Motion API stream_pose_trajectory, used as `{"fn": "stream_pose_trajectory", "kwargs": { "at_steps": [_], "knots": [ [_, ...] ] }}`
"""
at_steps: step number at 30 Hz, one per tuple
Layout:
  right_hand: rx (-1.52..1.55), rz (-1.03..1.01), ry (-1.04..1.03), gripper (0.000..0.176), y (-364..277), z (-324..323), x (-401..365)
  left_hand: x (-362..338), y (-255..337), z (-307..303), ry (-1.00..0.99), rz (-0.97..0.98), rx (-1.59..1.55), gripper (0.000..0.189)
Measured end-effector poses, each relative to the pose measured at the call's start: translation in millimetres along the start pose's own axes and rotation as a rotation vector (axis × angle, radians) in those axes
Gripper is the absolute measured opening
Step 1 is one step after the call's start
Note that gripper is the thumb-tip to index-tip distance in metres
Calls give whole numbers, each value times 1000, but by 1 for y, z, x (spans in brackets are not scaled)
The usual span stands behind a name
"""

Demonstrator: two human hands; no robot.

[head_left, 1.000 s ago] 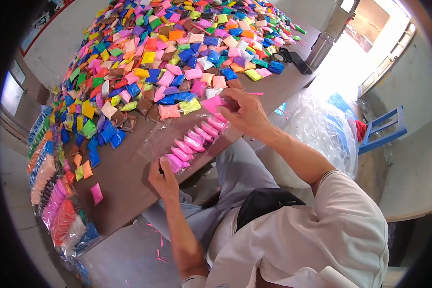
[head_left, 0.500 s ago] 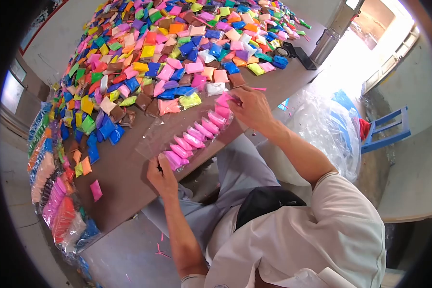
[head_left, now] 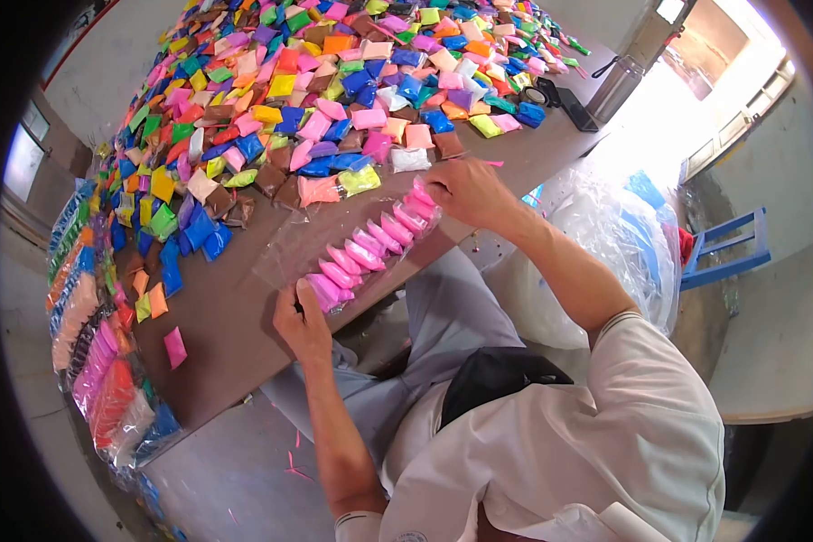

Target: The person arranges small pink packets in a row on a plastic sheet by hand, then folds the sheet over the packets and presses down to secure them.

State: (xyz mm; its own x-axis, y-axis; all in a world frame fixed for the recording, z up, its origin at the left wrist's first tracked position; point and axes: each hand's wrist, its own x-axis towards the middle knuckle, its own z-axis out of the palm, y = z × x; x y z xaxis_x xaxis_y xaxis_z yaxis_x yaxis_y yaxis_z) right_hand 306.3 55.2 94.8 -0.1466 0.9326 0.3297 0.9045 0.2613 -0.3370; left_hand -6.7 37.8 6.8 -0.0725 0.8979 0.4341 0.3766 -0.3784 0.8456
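A clear plastic bag (head_left: 289, 246) lies slantwise over the table's near edge, with a row of several bright pink packets (head_left: 363, 256) lined up inside. At its lower left end, my left hand (head_left: 303, 323) is closed on the bag's edge, thumb up beside the last packet. My right hand (head_left: 471, 192) pinches the upper right end, by the topmost pink packet; its fingertips are partly hidden. Just beyond the bag, the big heap of small coloured packets (head_left: 280, 86) begins, with a yellow-green packet (head_left: 359, 180) close by.
A lone pink packet (head_left: 174, 348) lies on the brown table (head_left: 217, 334) at left. Filled bags of sorted packets (head_left: 95, 352) line the left edge. A metal flask (head_left: 616, 88) and a black object (head_left: 574, 108) stand back right. Right of me are clear plastic sheeting (head_left: 596, 244) and a blue stool (head_left: 727, 253).
Both hands keep their hold on the bag. My right hand has shifted slightly up, and the pink row lies a little straighter. The whole view has moved slightly.
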Motion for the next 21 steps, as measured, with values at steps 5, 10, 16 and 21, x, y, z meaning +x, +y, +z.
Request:
{"fn": "stream_pose_trajectory", "kwargs": {
  "at_steps": [5, 10, 16, 21],
  "knots": [
    [-103, -31, -92, 15, 5, 2, 6, 0, -1, 1, 9, -8, -17, 29],
    [-49, 81, -84, 19, -3, -1, 0, 0, -3, 1, 17, -14, 0, 29],
    [9, 78, 91, 17, -26, -43, 4, 0, 0, 1, 36, -14, -15, 30],
    [251, -114, 58, 12, -93, -52, 11, 0, -7, -1, 6, -99, 173, 26]
  ]
}}
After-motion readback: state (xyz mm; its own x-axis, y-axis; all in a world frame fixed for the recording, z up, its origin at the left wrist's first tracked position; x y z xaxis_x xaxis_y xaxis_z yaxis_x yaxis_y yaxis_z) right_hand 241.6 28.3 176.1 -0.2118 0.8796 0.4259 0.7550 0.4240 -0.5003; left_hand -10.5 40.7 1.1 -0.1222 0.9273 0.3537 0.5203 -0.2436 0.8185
